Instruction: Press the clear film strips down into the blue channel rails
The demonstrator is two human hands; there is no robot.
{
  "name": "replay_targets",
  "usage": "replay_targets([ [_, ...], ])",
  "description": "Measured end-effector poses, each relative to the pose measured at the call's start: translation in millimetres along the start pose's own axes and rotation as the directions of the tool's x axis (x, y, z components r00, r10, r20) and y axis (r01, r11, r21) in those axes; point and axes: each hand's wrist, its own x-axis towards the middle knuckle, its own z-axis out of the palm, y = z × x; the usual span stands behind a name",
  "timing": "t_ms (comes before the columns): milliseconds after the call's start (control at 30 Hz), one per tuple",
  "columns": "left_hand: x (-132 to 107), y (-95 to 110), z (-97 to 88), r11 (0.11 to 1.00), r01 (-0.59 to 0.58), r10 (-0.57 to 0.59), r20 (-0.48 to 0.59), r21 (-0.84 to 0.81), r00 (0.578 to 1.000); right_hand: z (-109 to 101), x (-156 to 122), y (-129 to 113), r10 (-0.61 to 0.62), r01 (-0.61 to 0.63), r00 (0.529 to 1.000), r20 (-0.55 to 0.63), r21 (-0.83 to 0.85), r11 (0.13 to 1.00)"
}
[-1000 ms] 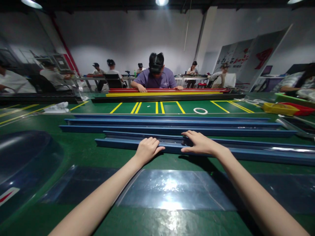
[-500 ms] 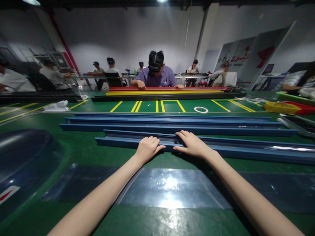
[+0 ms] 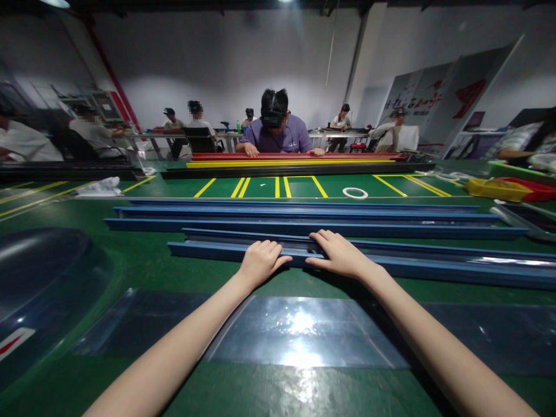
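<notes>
Green surface (image 3: 147, 260), long, under a grey-walled room; people sit at benches along the back. Facing me across the surface, a person in purple (image 3: 278, 136) leans over a red rail (image 3: 347, 157), with yellow and black ones alongside. Blue rails (image 3: 304, 225) lie mid-surface, white ring (image 3: 355, 193) beyond them, yellow bin (image 3: 497, 190) off right. Clear sheet (image 3: 304, 341) flat at the near side, dark domed piece (image 3: 47, 272) at left.

Versus one second ago: right hand (image 3: 336, 255) has slid along toward the left hand (image 3: 260, 262); left hand about the same spot. Half a second ago, hands basically identical.

Near blue rail (image 3: 443, 274) lies lengthwise just in front of the other blues, both hands on it. Left fingers curled over its front wall, gripping, thumb stuck out toward the other hand. Right fingers part-open, spanning the channel, fingertips at the far wall, thumb by the front one; can't tell if they squeeze.
</notes>
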Motion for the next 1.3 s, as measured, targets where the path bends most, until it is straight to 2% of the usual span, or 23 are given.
replay_targets([
  [700, 2.0, 3.8, -4.0, 0.998, 0.053, -0.049, 0.122, -0.023, 0.991, -0.2, -0.5, 1.2, -0.035, 0.035, 0.999, -0.027, -0.015, 0.999],
  [1000, 8.2, 7.7, -15.3, 0.986, 0.156, -0.133, 0.274, -0.064, 0.953, -1.2, -1.3, 2.0, -0.045, 0.044, 0.997, -0.058, -0.016, 0.999],
  [1133, 7.0, 4.0, -20.5, 0.982, 0.161, -0.122, 0.325, -0.095, 0.938, -4.2, -2.6, 0.5, -0.029, 0.029, 0.998, -0.06, 0.007, 1.0],
  [1300, -8.0, -10.8, -27.7, 0.982, 0.161, -0.127, 0.295, -0.094, 0.947, -6.4, -5.2, -0.1, -0.014, 0.016, 0.998, -0.057, 0.046, 0.999],
])
